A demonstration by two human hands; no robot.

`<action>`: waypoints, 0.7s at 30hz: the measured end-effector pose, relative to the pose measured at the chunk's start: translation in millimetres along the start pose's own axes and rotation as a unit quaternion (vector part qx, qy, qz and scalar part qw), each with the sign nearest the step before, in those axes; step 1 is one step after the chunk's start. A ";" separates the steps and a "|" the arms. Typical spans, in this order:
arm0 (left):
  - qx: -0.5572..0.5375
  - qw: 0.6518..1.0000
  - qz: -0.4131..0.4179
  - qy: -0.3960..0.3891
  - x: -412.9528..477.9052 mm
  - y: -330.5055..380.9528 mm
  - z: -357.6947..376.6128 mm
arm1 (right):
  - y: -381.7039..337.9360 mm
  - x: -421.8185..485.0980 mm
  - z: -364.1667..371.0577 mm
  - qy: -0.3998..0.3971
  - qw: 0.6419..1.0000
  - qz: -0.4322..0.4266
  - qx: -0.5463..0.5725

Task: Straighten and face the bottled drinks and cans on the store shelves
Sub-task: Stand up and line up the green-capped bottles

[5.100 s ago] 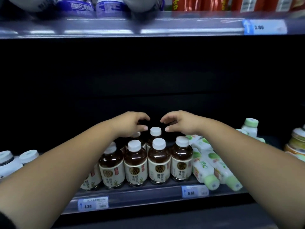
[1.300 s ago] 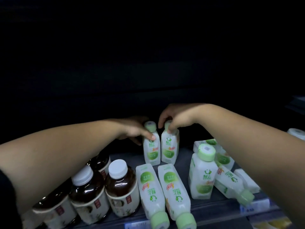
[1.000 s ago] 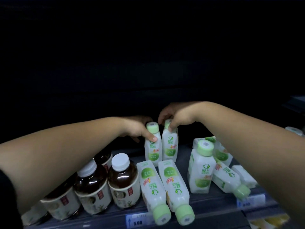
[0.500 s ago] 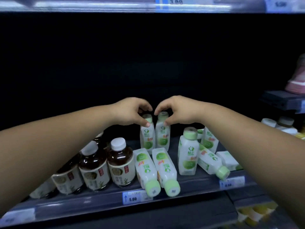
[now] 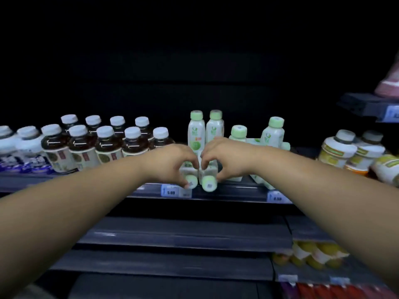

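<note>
head view: at nine o'clock, brown tea bottles (image 5: 103,145) stand in rows on the shelf (image 5: 226,192). at centre, left hand (image 5: 172,162) grasps a lying green-capped bottle (image 5: 190,176); right hand (image 5: 224,158) grasps its neighbour (image 5: 208,180). two upright green-capped bottles (image 5: 205,130) stand just behind.

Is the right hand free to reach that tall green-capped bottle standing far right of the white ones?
Probably not at once: the right hand is gripping a lying bottle. The way to the tall bottle looks open otherwise.
</note>
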State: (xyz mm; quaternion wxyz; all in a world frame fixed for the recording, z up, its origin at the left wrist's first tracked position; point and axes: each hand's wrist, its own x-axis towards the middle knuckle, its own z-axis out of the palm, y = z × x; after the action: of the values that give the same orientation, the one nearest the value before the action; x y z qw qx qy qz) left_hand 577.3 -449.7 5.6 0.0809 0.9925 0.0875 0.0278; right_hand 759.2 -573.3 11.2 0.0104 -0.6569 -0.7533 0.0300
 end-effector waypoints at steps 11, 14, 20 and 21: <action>0.097 0.992 -0.032 0.078 -0.8 -0.6 57.0 | -15.3 -8.8 49.3 0.052 0.996 0.031 -0.059; 0.124 0.989 -0.027 0.079 1.7 0.1 49.4 | -10.5 -9.3 42.5 0.075 0.994 0.036 -0.078; 0.054 0.992 -0.039 0.110 15.1 -3.0 1.4 | 3.3 -1.8 -11.0 0.109 0.978 0.040 -0.171; 0.046 0.993 -0.045 0.102 18.5 -4.9 -8.5 | 7.3 0.0 -19.9 0.112 0.979 0.044 -0.165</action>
State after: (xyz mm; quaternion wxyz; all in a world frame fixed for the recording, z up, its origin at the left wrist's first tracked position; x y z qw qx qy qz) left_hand 594.0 -440.3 14.0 0.0268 0.9823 0.1406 0.1208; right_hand 767.6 -571.7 30.6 -0.0152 -0.6811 -0.7125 -0.1679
